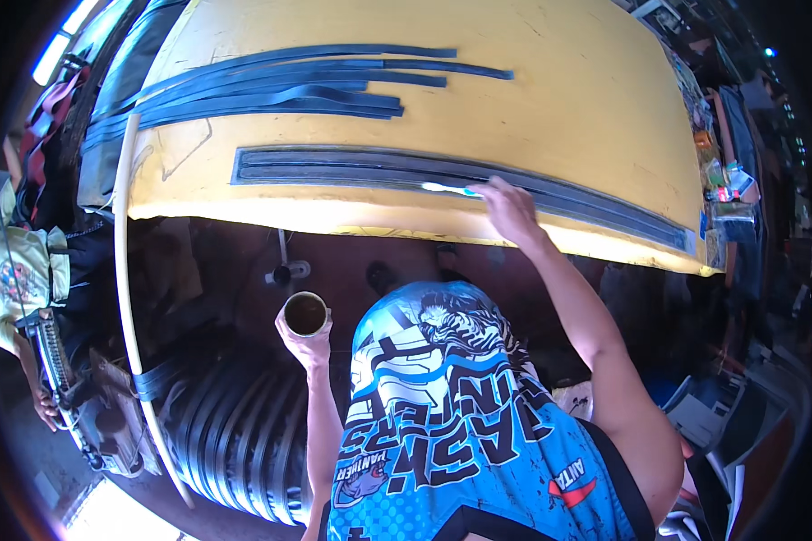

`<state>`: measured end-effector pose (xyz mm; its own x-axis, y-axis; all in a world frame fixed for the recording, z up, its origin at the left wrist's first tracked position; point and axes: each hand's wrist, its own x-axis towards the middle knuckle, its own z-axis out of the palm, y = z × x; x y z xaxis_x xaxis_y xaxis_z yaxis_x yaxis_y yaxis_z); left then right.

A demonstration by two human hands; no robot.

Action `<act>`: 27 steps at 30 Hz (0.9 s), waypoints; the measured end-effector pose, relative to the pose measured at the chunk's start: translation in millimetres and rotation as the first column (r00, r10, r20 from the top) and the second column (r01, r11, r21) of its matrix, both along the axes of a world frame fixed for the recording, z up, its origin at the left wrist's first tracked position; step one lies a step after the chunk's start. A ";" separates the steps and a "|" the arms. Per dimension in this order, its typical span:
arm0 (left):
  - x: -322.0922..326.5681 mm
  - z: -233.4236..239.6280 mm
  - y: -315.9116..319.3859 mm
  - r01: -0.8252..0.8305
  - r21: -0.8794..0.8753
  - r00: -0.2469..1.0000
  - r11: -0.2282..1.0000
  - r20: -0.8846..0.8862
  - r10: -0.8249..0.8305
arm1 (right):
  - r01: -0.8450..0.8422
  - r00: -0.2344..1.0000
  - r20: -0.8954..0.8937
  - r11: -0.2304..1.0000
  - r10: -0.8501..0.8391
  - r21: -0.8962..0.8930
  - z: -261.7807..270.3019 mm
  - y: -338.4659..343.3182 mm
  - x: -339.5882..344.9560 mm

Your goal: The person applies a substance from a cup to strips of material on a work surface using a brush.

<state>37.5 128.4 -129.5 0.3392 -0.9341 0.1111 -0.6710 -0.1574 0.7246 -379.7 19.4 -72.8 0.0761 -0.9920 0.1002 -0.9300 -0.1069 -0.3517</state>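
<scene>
My left hand point(309, 346) grips a cup point(305, 298) with dark contents, held upright in front of the yellow-topped table point(568, 101). In my right hand point(511, 211) is a slim white and teal tool point(446, 189), resembling a toothbrush. Its white end lies at the near edge of a long row of dark strips point(352, 164), set side by side along the table's front. My right fingers are over the strips; whether they touch them I cannot tell. Farther back on the tabletop lie several loose dark blue straps point(277, 81).
A pale pole point(123, 257) rises past the table's left corner. Ribbed black rolls point(243, 433) stand below it, beside my left arm. At far left, a person in a pale yellow shirt point(24, 270) has a hand near a metal machine point(57, 379). Small items point(727, 193) crowd the right end.
</scene>
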 end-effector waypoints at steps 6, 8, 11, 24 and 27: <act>-7.1 -9.9 -5.9 0.042 0.005 0.999 0.999 0.014 -0.042 | 0.136 0.991 -0.018 0.991 -0.136 0.009 29.3 38.1 -37.7; -18.5 -2.8 -15.8 0.078 0.024 0.997 0.997 0.004 -0.079 | 0.059 0.997 0.057 0.995 -0.054 -0.082 19.3 24.9 -22.1; -27.1 -1.7 -28.6 0.152 -0.035 0.988 0.988 0.017 -0.151 | 0.026 0.998 0.056 0.997 -0.022 -0.072 7.9 -2.4 8.3; -43.2 -8.0 -42.0 0.181 -0.111 0.984 0.977 0.017 -0.180 | 0.145 0.989 -0.019 0.989 -0.145 -0.015 25.8 53.4 -72.7; -54.3 -0.9 -48.4 0.202 -0.105 0.977 0.974 -0.045 -0.208 | 0.084 0.996 -0.012 0.996 -0.085 -0.034 12.6 30.3 -41.8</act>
<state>-16.8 80.0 -130.4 0.1496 -0.9697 0.1930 -0.6403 0.0537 0.7662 -421.5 49.7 -60.2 -0.0061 -0.9911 0.1328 -0.9407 -0.0394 -0.3369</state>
